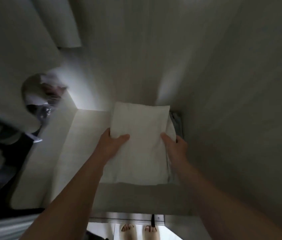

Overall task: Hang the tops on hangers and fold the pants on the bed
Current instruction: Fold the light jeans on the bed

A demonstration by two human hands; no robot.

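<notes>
Pale shelf point(77, 135), walled at back and right. On it:
- one folded white garment point(140, 129), lying flat, its long axis running away from the person toward the back wall
- one grey-blue cloth point(176, 120) at its right edge, partly underneath

Left hand point(114, 141) and right hand point(174, 144) each pinch a near side edge, thumb on top, fingers hidden below. Two bare feet point(128, 230) below. The frame is blurred.
</notes>
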